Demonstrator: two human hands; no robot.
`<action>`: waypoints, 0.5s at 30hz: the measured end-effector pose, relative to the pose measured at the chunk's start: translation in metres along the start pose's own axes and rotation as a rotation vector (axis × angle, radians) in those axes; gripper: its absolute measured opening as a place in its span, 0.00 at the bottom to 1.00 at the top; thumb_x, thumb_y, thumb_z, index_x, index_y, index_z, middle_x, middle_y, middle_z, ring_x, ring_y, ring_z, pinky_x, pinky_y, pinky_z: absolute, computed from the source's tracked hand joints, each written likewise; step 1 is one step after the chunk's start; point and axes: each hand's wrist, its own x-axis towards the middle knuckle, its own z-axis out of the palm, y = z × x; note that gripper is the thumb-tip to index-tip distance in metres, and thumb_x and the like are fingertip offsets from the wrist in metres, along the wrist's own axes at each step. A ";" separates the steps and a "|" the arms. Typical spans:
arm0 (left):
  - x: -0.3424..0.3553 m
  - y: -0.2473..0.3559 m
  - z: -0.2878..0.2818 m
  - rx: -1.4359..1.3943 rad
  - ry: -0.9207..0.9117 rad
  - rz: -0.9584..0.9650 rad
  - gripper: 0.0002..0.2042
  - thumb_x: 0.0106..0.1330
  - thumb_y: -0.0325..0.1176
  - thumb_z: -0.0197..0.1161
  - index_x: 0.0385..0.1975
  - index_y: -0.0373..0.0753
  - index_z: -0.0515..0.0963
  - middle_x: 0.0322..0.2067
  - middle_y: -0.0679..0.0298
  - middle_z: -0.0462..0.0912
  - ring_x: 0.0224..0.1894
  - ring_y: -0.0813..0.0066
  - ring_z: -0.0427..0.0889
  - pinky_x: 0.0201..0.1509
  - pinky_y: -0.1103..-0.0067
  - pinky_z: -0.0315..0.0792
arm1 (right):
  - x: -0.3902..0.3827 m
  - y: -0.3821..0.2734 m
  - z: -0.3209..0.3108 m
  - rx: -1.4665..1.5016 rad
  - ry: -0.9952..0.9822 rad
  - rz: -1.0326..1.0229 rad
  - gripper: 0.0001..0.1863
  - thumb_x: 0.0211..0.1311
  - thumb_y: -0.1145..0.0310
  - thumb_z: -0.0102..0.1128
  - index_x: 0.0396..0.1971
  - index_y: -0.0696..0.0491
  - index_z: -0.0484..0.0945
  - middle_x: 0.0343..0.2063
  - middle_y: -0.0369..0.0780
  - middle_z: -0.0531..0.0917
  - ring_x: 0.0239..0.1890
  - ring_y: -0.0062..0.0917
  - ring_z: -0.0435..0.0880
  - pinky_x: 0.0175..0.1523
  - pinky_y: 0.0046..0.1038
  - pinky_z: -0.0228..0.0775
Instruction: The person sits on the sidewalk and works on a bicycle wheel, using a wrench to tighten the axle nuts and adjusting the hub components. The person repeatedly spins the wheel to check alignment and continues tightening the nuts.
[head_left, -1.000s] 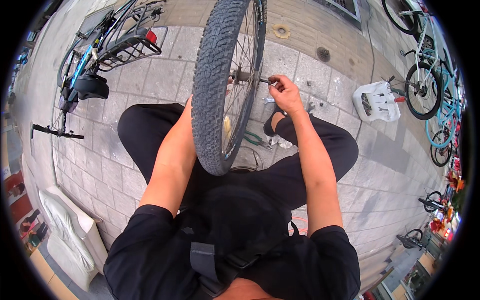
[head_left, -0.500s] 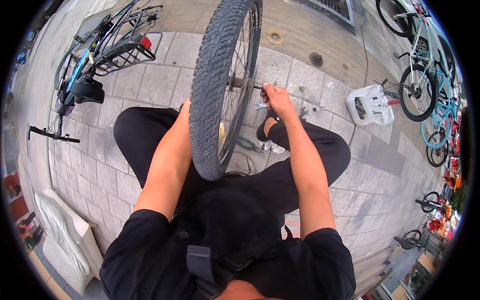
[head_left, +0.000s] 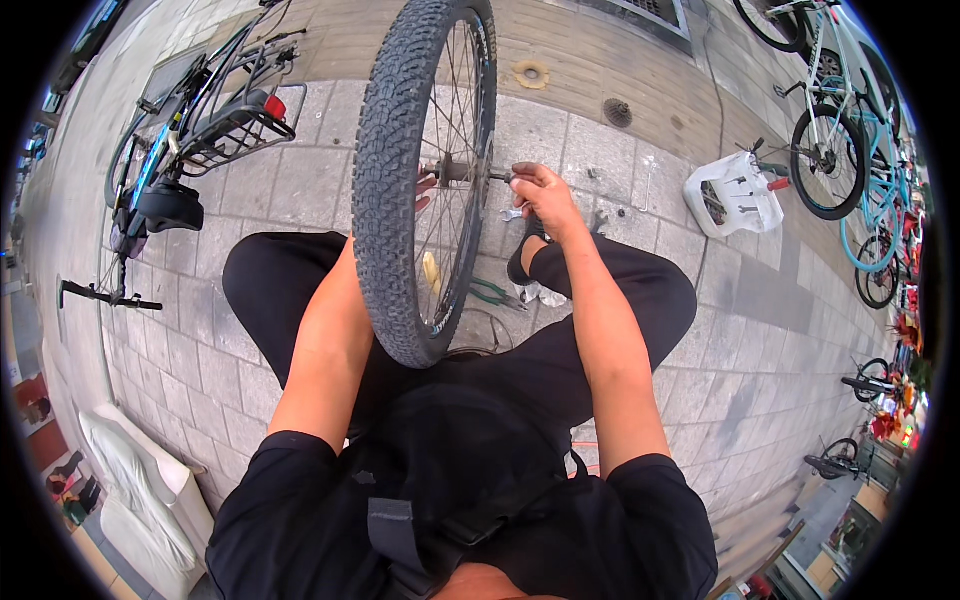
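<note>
1. A bicycle wheel [head_left: 388, 190] with a knobbly black tyre stands upright in the middle of the scene, between the person's two bent knees, its near edge close to the lap
2. The right hand [head_left: 548, 204] is on the wheel's right side, thumb and fingers pinched on the end of the dark axle [head_left: 500, 177] that sticks out from the hub [head_left: 456, 172]
3. The left hand [head_left: 426, 190] is on the wheel's left side, mostly hidden by the tyre; a few fingers show through the spokes near the hub, and whether they grip anything I cannot tell
4. On the grey paving [head_left: 280, 180] to the right of the wheel lie a spanner [head_left: 511, 214], just beside the right shoe [head_left: 522, 258], and, nearer, green-handled pliers [head_left: 493, 295] next to a crumpled white piece [head_left: 541, 296]
5. Farther right stands a white plastic container [head_left: 748, 220] with tools in it, one red-handled
6. Beyond it, at far right, are a white-framed bicycle [head_left: 821, 125] and a turquoise one [head_left: 868, 268]
7. At far left is a dark bicycle with a rear rack [head_left: 225, 140] and black saddle [head_left: 170, 207]; at near left, a pale covered seat [head_left: 145, 500]
</note>
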 end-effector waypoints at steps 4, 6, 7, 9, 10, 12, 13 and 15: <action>0.003 -0.005 -0.003 -0.012 0.013 0.024 0.24 0.64 0.48 0.74 0.54 0.44 0.77 0.55 0.60 0.81 0.64 0.60 0.75 0.68 0.50 0.58 | 0.006 -0.003 0.002 -0.120 -0.014 0.154 0.19 0.70 0.55 0.61 0.41 0.60 0.82 0.33 0.39 0.85 0.24 0.18 0.79 0.25 0.23 0.69; 0.005 -0.006 -0.007 -0.014 0.028 0.030 0.25 0.64 0.48 0.74 0.56 0.43 0.76 0.55 0.60 0.81 0.63 0.59 0.76 0.68 0.49 0.58 | 0.009 -0.010 0.005 -0.218 0.032 0.361 0.18 0.68 0.58 0.63 0.42 0.60 0.82 0.34 0.38 0.85 0.25 0.18 0.80 0.25 0.23 0.69; 0.005 -0.006 -0.008 -0.016 0.034 0.032 0.26 0.64 0.49 0.74 0.56 0.43 0.76 0.55 0.60 0.82 0.63 0.59 0.76 0.67 0.49 0.58 | 0.009 -0.006 0.002 -0.174 0.076 0.340 0.18 0.68 0.58 0.63 0.40 0.60 0.82 0.32 0.38 0.85 0.24 0.19 0.79 0.25 0.23 0.69; 0.004 -0.007 -0.007 -0.014 0.022 0.032 0.26 0.64 0.48 0.74 0.57 0.43 0.75 0.55 0.60 0.82 0.63 0.59 0.76 0.67 0.50 0.59 | 0.008 -0.001 -0.003 -0.087 0.161 0.297 0.18 0.67 0.57 0.64 0.36 0.60 0.83 0.28 0.37 0.85 0.22 0.19 0.78 0.24 0.23 0.69; 0.002 -0.007 -0.006 -0.013 0.018 0.031 0.26 0.64 0.48 0.74 0.57 0.43 0.75 0.54 0.60 0.82 0.63 0.60 0.77 0.67 0.50 0.59 | 0.006 -0.002 0.000 -0.062 0.139 0.215 0.19 0.68 0.55 0.62 0.33 0.60 0.83 0.24 0.38 0.83 0.20 0.19 0.77 0.24 0.24 0.68; 0.002 -0.005 -0.005 -0.012 0.014 0.031 0.26 0.64 0.48 0.74 0.57 0.43 0.75 0.54 0.60 0.82 0.63 0.60 0.77 0.67 0.51 0.59 | -0.001 -0.005 0.008 -0.012 0.094 0.048 0.24 0.71 0.52 0.58 0.27 0.60 0.83 0.17 0.38 0.80 0.16 0.20 0.75 0.23 0.24 0.68; 0.000 -0.005 -0.004 -0.007 0.010 0.032 0.26 0.64 0.48 0.74 0.57 0.43 0.75 0.54 0.60 0.82 0.62 0.60 0.77 0.67 0.51 0.59 | -0.002 -0.004 0.011 -0.035 0.087 0.037 0.25 0.71 0.51 0.58 0.27 0.60 0.83 0.17 0.38 0.80 0.16 0.20 0.75 0.23 0.24 0.68; -0.001 -0.004 -0.003 -0.002 0.009 0.026 0.26 0.64 0.48 0.74 0.57 0.42 0.76 0.54 0.60 0.82 0.62 0.60 0.77 0.67 0.52 0.59 | -0.004 -0.004 0.015 -0.076 0.072 0.014 0.26 0.72 0.50 0.56 0.28 0.60 0.83 0.18 0.38 0.81 0.16 0.20 0.75 0.23 0.24 0.67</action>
